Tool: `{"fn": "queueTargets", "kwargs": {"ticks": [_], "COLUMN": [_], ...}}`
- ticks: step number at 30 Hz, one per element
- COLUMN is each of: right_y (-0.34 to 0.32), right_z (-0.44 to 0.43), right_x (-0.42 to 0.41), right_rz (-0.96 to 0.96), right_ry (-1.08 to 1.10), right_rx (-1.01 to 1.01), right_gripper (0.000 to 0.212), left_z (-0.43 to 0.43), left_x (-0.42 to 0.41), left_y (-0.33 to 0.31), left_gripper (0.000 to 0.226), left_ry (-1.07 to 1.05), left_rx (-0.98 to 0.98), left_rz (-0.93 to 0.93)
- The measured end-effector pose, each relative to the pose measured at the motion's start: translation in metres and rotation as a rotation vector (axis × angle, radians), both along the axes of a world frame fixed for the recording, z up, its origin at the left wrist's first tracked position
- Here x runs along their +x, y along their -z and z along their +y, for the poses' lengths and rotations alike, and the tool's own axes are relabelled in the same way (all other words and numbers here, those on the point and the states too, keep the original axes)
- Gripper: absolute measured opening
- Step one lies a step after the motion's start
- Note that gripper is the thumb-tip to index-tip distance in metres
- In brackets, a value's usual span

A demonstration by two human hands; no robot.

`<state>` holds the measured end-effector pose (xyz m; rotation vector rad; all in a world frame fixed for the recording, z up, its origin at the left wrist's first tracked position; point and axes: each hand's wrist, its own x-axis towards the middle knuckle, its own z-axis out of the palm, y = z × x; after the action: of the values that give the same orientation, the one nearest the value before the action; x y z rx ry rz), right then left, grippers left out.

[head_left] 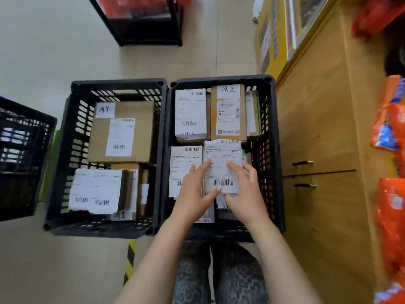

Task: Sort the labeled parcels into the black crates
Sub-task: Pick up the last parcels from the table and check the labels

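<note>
Two black crates stand side by side on the floor, the left crate (pixel 65 150) and the right crate (pixel 271 132). Both carry several labeled cardboard parcels. A small white-labeled parcel (pixel 222 159) lies in the near part of the right crate. My left hand (pixel 195 189) grips its left and bottom edge, thumb under the barcode. My right hand (pixel 245 187) grips its right edge, fingers on the label. A flat labeled parcel (pixel 184 163) lies just left of it, partly under my left hand.
A wooden cabinet (pixel 324 139) with two handles stands right of the crates, with orange bags (pixel 392 205) on its right. Another black crate (pixel 19 159) sits at far left. A dark shelf unit (pixel 144 23) stands on the far floor.
</note>
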<state>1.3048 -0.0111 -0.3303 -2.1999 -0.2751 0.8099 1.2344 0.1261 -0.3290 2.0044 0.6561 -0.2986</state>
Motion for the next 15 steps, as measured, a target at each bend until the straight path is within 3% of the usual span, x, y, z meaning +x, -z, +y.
{"fn": "queueTargets", "kwargs": {"ticks": [4, 15], "right_y": [0.026, 0.042], "right_z": [0.004, 0.001], "right_x": [-0.008, 0.002], "right_rz": [0.026, -0.064], "right_ry": [-0.021, 0.035], "right_rx": [-0.043, -0.055], "right_gripper": [0.072, 0.082], "left_z": [0.001, 0.012], "left_x": [-0.007, 0.006], "left_y": [0.023, 0.044], "left_gripper": [0.075, 0.072], "left_ry": [-0.014, 0.119], "left_rx": [0.010, 0.009], "left_rz": [0.058, -0.019]}}
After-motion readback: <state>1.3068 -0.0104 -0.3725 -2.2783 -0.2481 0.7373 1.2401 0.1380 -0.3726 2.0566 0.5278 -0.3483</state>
